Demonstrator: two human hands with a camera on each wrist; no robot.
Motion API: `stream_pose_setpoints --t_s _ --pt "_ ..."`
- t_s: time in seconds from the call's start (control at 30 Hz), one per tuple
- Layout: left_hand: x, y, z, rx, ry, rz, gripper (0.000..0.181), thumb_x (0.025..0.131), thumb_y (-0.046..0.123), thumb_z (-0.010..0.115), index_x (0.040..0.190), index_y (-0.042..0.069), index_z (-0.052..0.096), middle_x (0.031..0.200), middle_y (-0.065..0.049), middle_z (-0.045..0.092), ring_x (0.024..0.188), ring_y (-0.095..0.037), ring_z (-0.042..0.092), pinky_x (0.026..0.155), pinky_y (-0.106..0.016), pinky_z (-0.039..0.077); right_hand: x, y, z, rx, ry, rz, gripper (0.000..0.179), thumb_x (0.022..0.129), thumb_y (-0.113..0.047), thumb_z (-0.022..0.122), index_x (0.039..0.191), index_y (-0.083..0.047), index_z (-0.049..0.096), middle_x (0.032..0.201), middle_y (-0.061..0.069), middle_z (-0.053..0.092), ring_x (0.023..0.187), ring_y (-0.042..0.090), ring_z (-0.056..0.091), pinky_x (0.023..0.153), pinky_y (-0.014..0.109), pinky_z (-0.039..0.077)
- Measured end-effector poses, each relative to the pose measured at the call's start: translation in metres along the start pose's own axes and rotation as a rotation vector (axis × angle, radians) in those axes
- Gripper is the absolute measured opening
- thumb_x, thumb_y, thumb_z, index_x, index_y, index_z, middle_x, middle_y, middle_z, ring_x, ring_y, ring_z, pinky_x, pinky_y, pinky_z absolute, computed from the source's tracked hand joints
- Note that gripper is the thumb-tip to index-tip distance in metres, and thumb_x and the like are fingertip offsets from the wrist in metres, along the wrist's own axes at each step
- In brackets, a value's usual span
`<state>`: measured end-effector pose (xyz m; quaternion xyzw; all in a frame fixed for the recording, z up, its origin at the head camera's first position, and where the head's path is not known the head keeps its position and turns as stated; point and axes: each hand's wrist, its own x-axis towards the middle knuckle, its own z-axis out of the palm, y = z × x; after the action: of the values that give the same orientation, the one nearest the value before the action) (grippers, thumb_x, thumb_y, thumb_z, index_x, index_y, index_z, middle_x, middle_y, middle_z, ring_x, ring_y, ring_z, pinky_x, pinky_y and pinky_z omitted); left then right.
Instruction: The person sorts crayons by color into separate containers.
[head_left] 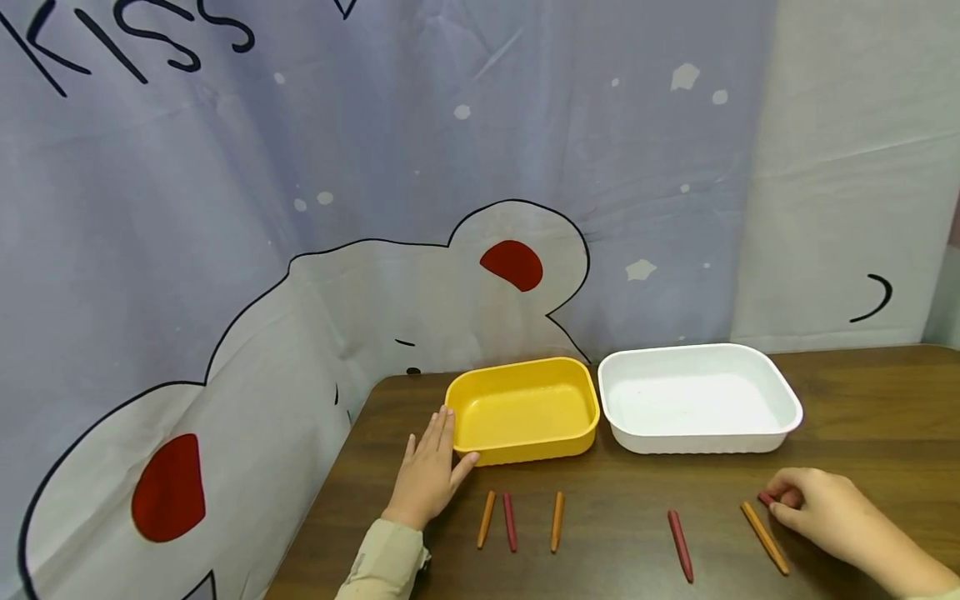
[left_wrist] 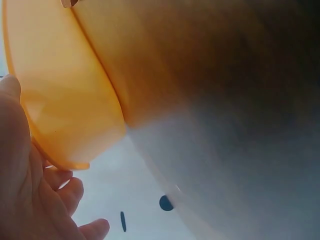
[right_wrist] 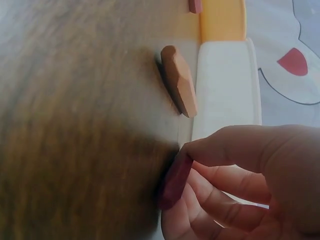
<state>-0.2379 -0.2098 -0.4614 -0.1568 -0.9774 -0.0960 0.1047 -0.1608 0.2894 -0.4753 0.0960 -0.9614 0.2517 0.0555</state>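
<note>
At the table's right my right hand (head_left: 821, 510) pinches a dark red crayon (right_wrist: 175, 186) between thumb and fingers, close over the wood. Most of that crayon is hidden by the fingers in the head view. Just left of this hand lies an orange crayon (head_left: 765, 537), and farther left a red crayon (head_left: 680, 546). My left hand (head_left: 426, 479) rests with straight fingers against the left side of a yellow tray (head_left: 536, 450). In front of the tray lie an orange crayon (head_left: 486, 519), a red crayon (head_left: 510, 522) and another orange crayon (head_left: 557, 522).
A white tray (head_left: 701, 443) stands right beside the yellow one, toward the back of the brown wooden table (head_left: 600, 533). Behind the table hangs a printed curtain (head_left: 660, 167). The table's left edge runs close by the left forearm.
</note>
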Motion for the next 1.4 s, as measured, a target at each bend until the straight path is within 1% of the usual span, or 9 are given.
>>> stream_pose_setpoints --t_s 0.23,0.57,0.67,0.8,0.9,1.0,1.2,1.27,1.4 --pt "0.000 0.001 -0.001 0.001 0.011 0.001 0.080 0.104 0.053 0.048 0.159 -0.002 0.027 0.165 -0.018 0.025 0.151 -0.034 0.026 0.117 -0.064 0.025 0.001 0.002 0.000 0.026 0.046 -0.016 0.014 0.080 -0.004 0.079 0.084 -0.014 0.069 0.075 -0.011 0.063 0.065 -0.005 0.050 0.057 0.026 0.044" --pt "-0.001 0.002 -0.004 -0.015 0.030 0.013 0.078 0.104 0.050 0.050 0.157 -0.004 0.029 0.163 -0.020 0.028 0.150 -0.036 0.030 0.116 -0.064 0.026 0.004 -0.001 -0.006 0.091 0.068 0.028 0.012 0.084 -0.005 0.077 0.092 -0.010 0.071 0.082 -0.003 0.072 0.066 -0.004 0.059 0.060 0.028 0.049" --pt "-0.002 0.002 -0.003 -0.013 0.024 0.009 0.079 0.104 0.051 0.050 0.158 -0.003 0.028 0.164 -0.020 0.027 0.150 -0.036 0.029 0.116 -0.064 0.026 0.004 -0.004 -0.008 0.138 0.057 0.058 0.010 0.088 -0.007 0.075 0.097 -0.007 0.072 0.084 -0.001 0.073 0.066 -0.003 0.061 0.060 0.027 0.049" --pt "-0.002 0.000 -0.002 -0.009 0.021 0.003 0.080 0.104 0.052 0.049 0.158 -0.003 0.028 0.164 -0.020 0.026 0.150 -0.035 0.028 0.116 -0.064 0.026 0.004 -0.010 -0.010 0.255 0.060 0.073 0.012 0.092 -0.006 0.069 0.103 -0.002 0.071 0.083 0.000 0.073 0.060 0.002 0.060 0.055 0.025 0.047" --pt "-0.001 -0.001 -0.001 -0.007 0.015 -0.002 0.080 0.104 0.053 0.048 0.158 -0.002 0.027 0.165 -0.019 0.025 0.151 -0.034 0.027 0.116 -0.064 0.025 0.006 -0.014 -0.011 0.301 0.100 0.042 0.012 0.092 -0.004 0.070 0.103 0.000 0.071 0.082 -0.001 0.072 0.061 0.001 0.061 0.055 0.024 0.048" --pt "-0.001 -0.001 0.001 -0.006 0.011 -0.002 0.080 0.105 0.054 0.046 0.158 -0.002 0.027 0.165 -0.019 0.024 0.151 -0.034 0.026 0.117 -0.063 0.025 0.011 -0.019 -0.014 0.316 0.135 0.008 0.012 0.092 -0.004 0.071 0.103 0.000 0.072 0.083 -0.002 0.073 0.069 -0.004 0.063 0.058 0.022 0.051" --pt "-0.001 -0.001 0.002 -0.003 0.018 -0.002 0.080 0.104 0.053 0.047 0.158 -0.002 0.028 0.165 -0.019 0.025 0.151 -0.034 0.027 0.117 -0.063 0.026 0.025 -0.031 -0.027 0.393 0.132 -0.033 0.014 0.094 -0.005 0.069 0.105 0.004 0.070 0.086 -0.001 0.074 0.074 -0.003 0.065 0.058 0.024 0.056" --pt "-0.001 0.000 0.003 -0.001 0.023 -0.001 0.080 0.104 0.053 0.047 0.158 -0.003 0.028 0.165 -0.019 0.025 0.151 -0.034 0.027 0.117 -0.063 0.026 0.029 -0.036 -0.030 0.394 0.139 -0.039 0.014 0.094 -0.005 0.069 0.105 0.003 0.071 0.086 -0.003 0.074 0.074 -0.003 0.065 0.059 0.023 0.056" --pt "-0.001 0.000 0.003 0.003 0.025 -0.003 0.080 0.104 0.053 0.048 0.158 -0.003 0.027 0.165 -0.018 0.025 0.151 -0.034 0.027 0.117 -0.062 0.026 0.039 -0.045 -0.033 0.433 0.131 -0.063 0.015 0.095 -0.003 0.068 0.107 0.005 0.070 0.088 0.002 0.074 0.074 -0.002 0.066 0.060 0.025 0.057"
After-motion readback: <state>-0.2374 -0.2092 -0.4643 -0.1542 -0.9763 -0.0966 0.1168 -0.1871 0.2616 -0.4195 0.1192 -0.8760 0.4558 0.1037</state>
